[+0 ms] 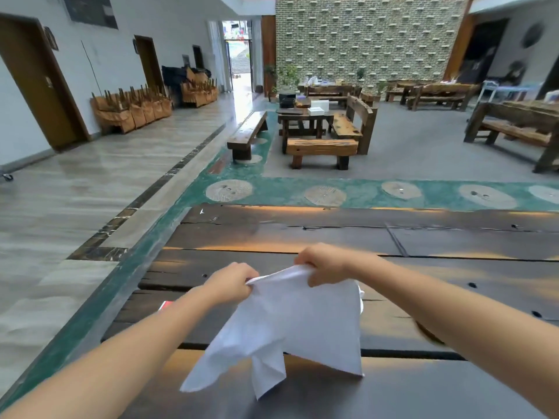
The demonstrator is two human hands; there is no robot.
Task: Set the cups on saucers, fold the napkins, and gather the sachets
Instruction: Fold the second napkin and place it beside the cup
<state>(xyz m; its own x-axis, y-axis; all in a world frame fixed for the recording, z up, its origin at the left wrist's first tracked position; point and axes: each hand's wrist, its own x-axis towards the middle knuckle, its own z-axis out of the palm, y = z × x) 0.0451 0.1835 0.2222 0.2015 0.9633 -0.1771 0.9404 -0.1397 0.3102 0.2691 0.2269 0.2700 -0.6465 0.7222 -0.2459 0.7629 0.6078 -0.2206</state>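
A white napkin (290, 325) hangs above the dark wooden table (332, 234), its lower corners drooping toward the near planks. My left hand (231, 281) pinches its top left corner. My right hand (325, 263) pinches the top edge a little farther right and higher. A small red and white thing (165, 305), perhaps a sachet, peeks out beside my left forearm. A sliver of something white (361, 293) shows behind the napkin's right edge; I cannot tell what it is. No cups or saucers are visible.
The table's left edge (145, 258) drops off to a green strip of floor and pale tiles. Wooden benches and tables (320, 146) stand across the room beyond the far edge. A dark rounded shape (429, 334) lies under my right forearm.
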